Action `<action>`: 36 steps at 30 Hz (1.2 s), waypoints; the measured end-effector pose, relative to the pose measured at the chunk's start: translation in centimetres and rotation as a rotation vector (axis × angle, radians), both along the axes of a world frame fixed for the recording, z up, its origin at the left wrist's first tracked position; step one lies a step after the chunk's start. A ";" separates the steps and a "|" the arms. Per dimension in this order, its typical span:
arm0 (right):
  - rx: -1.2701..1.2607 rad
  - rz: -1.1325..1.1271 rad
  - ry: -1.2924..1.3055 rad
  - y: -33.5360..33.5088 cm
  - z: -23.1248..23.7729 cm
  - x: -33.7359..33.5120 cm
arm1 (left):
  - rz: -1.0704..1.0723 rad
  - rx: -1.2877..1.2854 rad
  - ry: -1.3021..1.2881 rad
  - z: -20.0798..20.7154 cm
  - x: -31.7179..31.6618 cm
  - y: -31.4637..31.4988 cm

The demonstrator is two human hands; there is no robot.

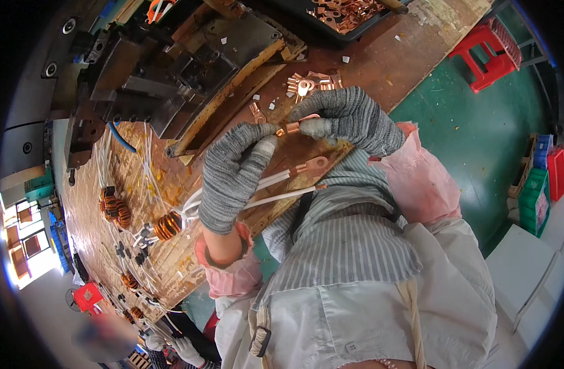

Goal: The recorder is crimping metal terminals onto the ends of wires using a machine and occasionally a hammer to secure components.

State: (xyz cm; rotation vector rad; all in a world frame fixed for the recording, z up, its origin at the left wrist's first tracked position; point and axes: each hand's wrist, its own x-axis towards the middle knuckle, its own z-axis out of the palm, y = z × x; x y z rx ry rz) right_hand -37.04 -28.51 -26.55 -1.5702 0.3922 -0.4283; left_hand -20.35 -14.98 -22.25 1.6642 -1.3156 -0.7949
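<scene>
In gray knit gloves, your left hand (pixel 234 167) pinched a small copper tip (pixel 281 131); your right hand (pixel 354 117) grasped a tubular copper lug (pixel 293 128).

Your grey knit-gloved right hand (pixel 354 120) covers part of the shiny copper lug (pixel 292 128) it pinches; the top edge crops the rectangular black plastic bin (pixel 369 27).

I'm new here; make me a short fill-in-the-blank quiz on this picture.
The right hand holds a copper lug between finger and ____.
The glove on the left hand is coloured ____.
The stool on the green floor is coloured ____.
The tray of loose lugs is coloured ____.

Missing words: thumb; grey; red; black.
</scene>
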 end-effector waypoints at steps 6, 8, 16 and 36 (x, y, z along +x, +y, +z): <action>0.080 0.008 0.072 0.2 0.0 0.2 | 0.021 0.004 0.018 0.1 -0.1 -0.1; 0.076 0.008 0.108 0.1 -0.1 0.2 | 0.015 0.004 -0.026 0.1 -0.1 -0.2; 0.069 0.010 -0.016 0.0 -0.7 0.4 | -0.007 0.012 -0.110 0.0 0.1 -0.3; 0.264 0.057 -0.048 0.9 0.3 1.0 | -0.129 0.135 0.248 -0.1 1.3 -0.1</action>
